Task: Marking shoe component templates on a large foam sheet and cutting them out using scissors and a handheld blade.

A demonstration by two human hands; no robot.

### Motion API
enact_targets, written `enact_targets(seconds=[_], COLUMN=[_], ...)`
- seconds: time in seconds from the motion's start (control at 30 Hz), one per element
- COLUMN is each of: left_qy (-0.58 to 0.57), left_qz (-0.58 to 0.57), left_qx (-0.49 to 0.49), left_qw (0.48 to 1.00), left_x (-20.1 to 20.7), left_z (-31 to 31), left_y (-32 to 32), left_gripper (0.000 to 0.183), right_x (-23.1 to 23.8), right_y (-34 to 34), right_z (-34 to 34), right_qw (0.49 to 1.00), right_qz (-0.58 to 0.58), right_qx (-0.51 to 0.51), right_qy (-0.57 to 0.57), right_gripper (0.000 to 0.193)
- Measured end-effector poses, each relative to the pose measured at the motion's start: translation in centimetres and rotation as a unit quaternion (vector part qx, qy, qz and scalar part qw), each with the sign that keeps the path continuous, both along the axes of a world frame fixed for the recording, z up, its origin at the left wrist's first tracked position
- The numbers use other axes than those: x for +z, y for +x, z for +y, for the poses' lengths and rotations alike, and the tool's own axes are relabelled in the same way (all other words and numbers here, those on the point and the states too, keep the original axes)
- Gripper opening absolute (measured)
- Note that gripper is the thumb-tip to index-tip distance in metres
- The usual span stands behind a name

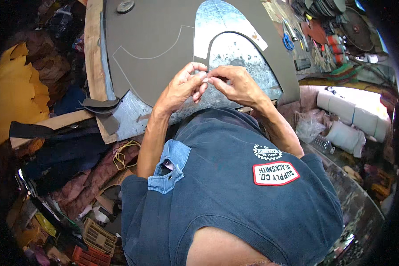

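My left hand and my right hand meet at the near side of the work table, fingertips almost touching. Between their thumbs and fingers is a small white piece, too small to name. Both hands are closed in a pinch around it. Beneath and beyond them lies a dark grey sheet with pale outlines drawn on it. A curved opening in the sheet bares the speckled metal tabletop. A rounded blue-and-white template lies on the sheet just past that opening.
Blue-handled scissors lie right of the sheet, among tools and red spools. A round tin sits at the far left. Wooden boards edge the table; dark offcuts rest at its near left corner. White wrapped rolls stand right.
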State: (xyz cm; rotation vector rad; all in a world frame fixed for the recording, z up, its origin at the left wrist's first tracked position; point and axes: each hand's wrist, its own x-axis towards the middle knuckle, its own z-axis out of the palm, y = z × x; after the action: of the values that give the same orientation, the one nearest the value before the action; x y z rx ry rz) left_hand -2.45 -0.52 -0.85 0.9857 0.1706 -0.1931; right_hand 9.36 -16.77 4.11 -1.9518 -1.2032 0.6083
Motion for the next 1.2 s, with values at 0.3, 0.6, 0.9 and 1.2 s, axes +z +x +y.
enact_targets(seconds=[0.3, 0.6, 0.9, 1.2], left_qy=[-0.039, 0.053, 0.100, 0.082], left_qz=[-0.004, -0.004, -0.016, -0.009], left_qx=[0.165, 0.153, 0.120, 0.098], left_qw=[0.985, 0.987, 0.988, 0.992], left_x=[-1.6, -1.1, -1.2, -1.7], left_z=[0.2, 0.6, 0.5, 0.1], left_y=[-0.3, 0.1, 0.4, 0.2], left_gripper=[0.022, 0.021, 0.020, 0.020], right_x=[-1.0, -1.0, -0.9, -2.6], right_y=[-0.4, 0.5, 0.8, -0.6], right_z=[0.9, 1.0, 1.1, 0.4], right_qw=[0.942, 0.933, 0.958, 0.967], right_qz=[0.323, 0.351, 0.268, 0.246], right_qx=[-0.087, -0.042, 0.007, -0.027], right_qy=[-0.041, -0.067, -0.098, -0.067], right_gripper=[0.026, 0.027, 0.027, 0.025])
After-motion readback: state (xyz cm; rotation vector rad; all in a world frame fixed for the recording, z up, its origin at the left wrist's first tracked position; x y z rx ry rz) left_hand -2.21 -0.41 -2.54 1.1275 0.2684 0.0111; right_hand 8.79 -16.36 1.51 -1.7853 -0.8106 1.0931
